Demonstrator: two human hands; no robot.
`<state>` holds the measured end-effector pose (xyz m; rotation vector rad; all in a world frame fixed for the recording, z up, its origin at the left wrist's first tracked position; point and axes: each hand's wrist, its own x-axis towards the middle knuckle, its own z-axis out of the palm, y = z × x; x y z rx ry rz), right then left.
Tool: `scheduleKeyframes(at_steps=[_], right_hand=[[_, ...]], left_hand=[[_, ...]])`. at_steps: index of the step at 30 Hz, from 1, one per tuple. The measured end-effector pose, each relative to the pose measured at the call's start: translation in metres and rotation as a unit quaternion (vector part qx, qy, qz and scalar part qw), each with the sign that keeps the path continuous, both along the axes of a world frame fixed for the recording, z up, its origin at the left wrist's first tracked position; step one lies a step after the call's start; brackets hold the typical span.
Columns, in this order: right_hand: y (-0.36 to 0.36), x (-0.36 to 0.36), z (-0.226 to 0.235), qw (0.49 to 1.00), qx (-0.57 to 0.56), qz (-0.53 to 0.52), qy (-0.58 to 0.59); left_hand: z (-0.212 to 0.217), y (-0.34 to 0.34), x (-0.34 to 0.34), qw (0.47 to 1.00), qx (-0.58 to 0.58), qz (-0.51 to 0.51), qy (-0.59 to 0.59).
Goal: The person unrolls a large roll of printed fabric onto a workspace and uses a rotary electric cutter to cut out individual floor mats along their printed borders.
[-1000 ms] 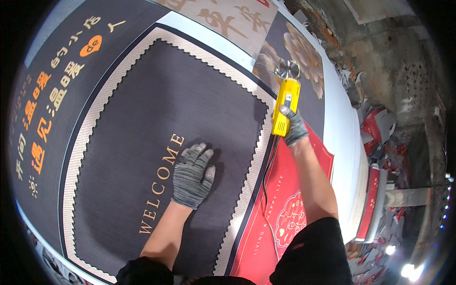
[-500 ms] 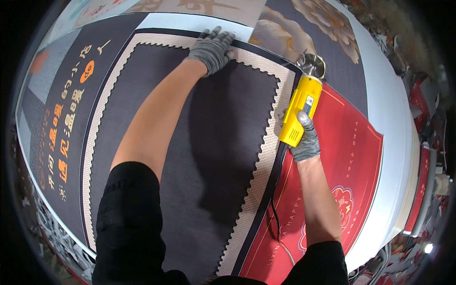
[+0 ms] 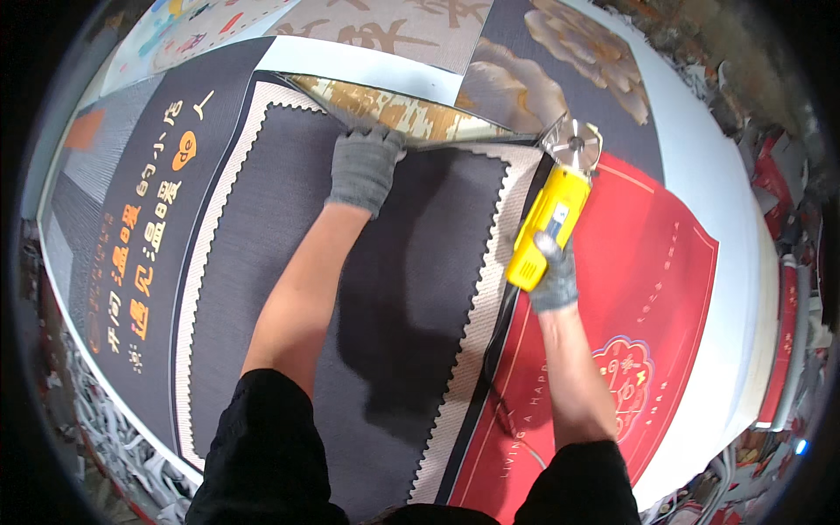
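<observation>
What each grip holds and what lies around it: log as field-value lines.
Left grip: grey-gloved, shut on the raised far edge of a dark rectangular mat with cream wavy border
Right grip: grey-gloved, around a yellow electric cutter with round metal blade
Beyond raised edge: tan-and-white patterned surface; underside or lower layer, unclear
Right of mat: red printed mat
Left of mat: dark mat with orange lettering

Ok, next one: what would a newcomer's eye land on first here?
Probably the bright yellow cutter in the gloved right hand, its round metal blade by the far right corner of the dark mat. Next, the mottled tan underside showing where that mat's far edge is folded back, with the gloved left hand at the fold. The red mat on the right also stands out.
</observation>
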<state>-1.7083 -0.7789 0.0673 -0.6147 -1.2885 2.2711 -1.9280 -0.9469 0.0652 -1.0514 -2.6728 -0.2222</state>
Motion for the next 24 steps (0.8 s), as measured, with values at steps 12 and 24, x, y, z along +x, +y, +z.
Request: scheduleKeyframes(at_steps=[12, 24], right_hand=[[-0.03, -0.055, 0.17, 0.952, 0.091, 0.136, -0.258], [-0.037, -0.133, 0.099, 0.857, 0.127, 0.146, -0.478]], left_hand=[[-0.04, -0.057, 0.006, 0.961, 0.26, -0.09, 0.042], [-0.041, -0.065, -0.004, 0.965, 0.248, -0.085, -0.012]])
